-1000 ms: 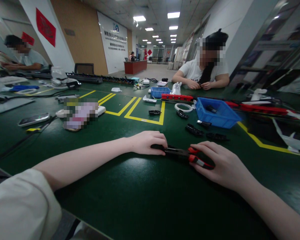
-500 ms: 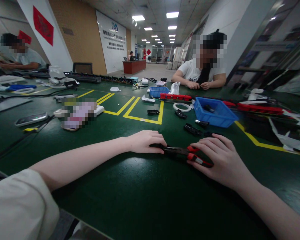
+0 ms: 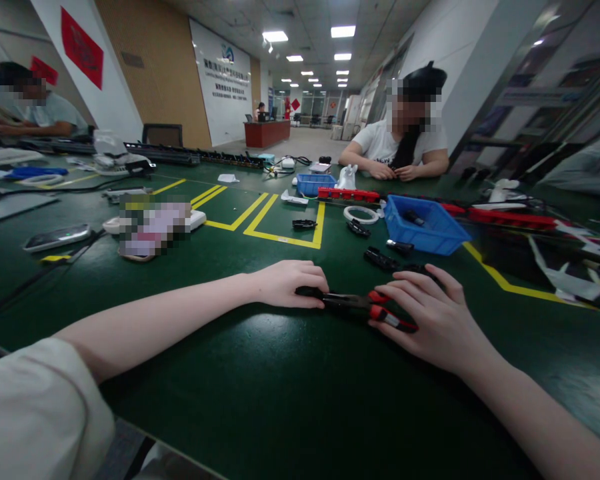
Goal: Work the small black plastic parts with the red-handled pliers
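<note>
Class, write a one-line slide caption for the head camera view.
At a green table, the left hand holds a black part, the right hand red-handled pliers.

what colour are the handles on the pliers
Red and black; the plier handles show best in the head view.

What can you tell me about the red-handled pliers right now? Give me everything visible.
The pliers have dark, metal-looking jaws and red and black handles that look plastic or rubber coated, with a pale patch on the lower one. They sit roughly level over the green table, jaws toward the left hand, handles spread. The right hand has its grip on the handles. The jaw tips reach the black part in the left hand; whether they clamp it is unclear.
</note>
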The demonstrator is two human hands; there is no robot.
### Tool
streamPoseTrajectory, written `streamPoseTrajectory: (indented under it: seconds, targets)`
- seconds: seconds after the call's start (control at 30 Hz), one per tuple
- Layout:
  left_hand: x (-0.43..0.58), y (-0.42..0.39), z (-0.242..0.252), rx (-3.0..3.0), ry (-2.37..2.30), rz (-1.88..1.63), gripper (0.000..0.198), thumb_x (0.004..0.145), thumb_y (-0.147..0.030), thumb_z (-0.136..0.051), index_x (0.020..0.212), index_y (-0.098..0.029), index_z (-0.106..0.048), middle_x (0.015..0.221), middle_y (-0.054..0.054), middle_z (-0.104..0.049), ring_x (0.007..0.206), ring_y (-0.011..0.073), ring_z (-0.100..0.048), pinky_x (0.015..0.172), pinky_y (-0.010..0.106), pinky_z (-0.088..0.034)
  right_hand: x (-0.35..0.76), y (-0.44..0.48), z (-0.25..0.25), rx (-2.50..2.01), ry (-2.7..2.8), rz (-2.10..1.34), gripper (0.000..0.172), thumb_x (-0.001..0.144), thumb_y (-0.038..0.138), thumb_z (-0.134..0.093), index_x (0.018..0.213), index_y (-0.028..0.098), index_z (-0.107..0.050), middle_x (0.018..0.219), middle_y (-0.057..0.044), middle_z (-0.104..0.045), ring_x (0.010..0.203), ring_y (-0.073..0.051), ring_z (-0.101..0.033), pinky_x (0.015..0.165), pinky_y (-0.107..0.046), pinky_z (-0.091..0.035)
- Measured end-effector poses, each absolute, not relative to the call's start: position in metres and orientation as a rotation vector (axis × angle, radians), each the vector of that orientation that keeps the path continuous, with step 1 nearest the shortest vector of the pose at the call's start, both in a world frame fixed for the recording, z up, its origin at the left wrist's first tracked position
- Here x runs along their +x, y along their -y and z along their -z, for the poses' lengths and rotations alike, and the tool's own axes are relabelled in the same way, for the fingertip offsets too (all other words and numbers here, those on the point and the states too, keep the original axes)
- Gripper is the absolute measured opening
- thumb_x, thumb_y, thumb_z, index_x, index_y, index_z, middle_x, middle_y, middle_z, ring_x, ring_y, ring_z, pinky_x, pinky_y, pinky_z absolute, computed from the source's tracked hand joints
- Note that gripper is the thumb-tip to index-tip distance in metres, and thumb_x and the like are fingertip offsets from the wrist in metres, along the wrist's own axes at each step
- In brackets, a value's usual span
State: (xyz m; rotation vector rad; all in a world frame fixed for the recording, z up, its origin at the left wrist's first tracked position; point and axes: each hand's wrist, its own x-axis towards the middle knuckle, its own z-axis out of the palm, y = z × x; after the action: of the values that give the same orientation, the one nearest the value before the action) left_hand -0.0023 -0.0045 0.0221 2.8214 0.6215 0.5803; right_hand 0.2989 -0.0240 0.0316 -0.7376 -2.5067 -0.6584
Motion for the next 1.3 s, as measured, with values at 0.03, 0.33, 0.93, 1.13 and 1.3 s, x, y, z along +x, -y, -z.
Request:
streamPoseTrajectory:
  seconds: [0.03,0.33,0.93,1.13,1.3]
  targets:
    - [-0.0022,0.0045,-0.0222,2.818,-0.618,-0.583,0.022,0.092,-0.035,-0.059,0.103,-0.016,-0.063,0.110,0.009,-0.066,0.100,0.0203,-0.061,0.085,0.032,-0.048,0.2992,0.0238,-0.0313,-0.738,2.508,0.652,0.034,0.085,0.045,-0.060,0.108,0.021,-0.061,0.103,-0.009,-0.070,0.107,-0.029,-0.061,0.107,-0.053,-0.031]
    - [-0.0027,0.0044,-0.0204,2.779,-0.596,-0.642,0.022,0.089,-0.032,-0.064,0.102,-0.016,-0.064,0.113,0.010,-0.064,0.103,0.0201,-0.061,0.087,0.031,-0.049,0.2989,0.0246,-0.0319,-0.770,2.516,0.552,0.031,0.082,0.044,-0.063,0.104,0.022,-0.063,0.101,-0.009,-0.070,0.108,-0.030,-0.060,0.106,-0.055,-0.032]
    - [-0.0026,0.0041,-0.0197,2.751,-0.606,-0.665,0.019,0.088,-0.031,-0.064,0.099,-0.016,-0.065,0.106,0.009,-0.065,0.097,0.0190,-0.062,0.083,0.031,-0.050,0.2958,0.0283,-0.0344,-0.776,2.474,0.618,0.028,0.083,0.043,-0.061,0.103,0.024,-0.063,0.096,-0.007,-0.070,0.106,-0.030,-0.060,0.106,-0.055,-0.027]
    - [-0.0025,0.0031,-0.0183,2.756,-0.595,-0.674,0.019,0.088,-0.032,-0.064,0.100,-0.017,-0.065,0.108,0.009,-0.065,0.099,0.0195,-0.062,0.084,0.032,-0.050,0.2950,0.0297,-0.0351,-0.783,2.492,0.606,0.026,0.083,0.042,-0.061,0.102,0.024,-0.063,0.096,-0.007,-0.070,0.107,-0.030,-0.060,0.106,-0.056,-0.028]
    - [-0.0028,0.0025,-0.0177,2.751,-0.594,-0.673,0.020,0.089,-0.031,-0.063,0.102,-0.016,-0.065,0.110,0.009,-0.066,0.100,0.0193,-0.062,0.086,0.031,-0.049,0.2953,0.0291,-0.0333,-0.779,2.497,0.654,0.026,0.085,0.042,-0.059,0.103,0.022,-0.060,0.096,-0.008,-0.070,0.107,-0.029,-0.060,0.106,-0.056,-0.027]
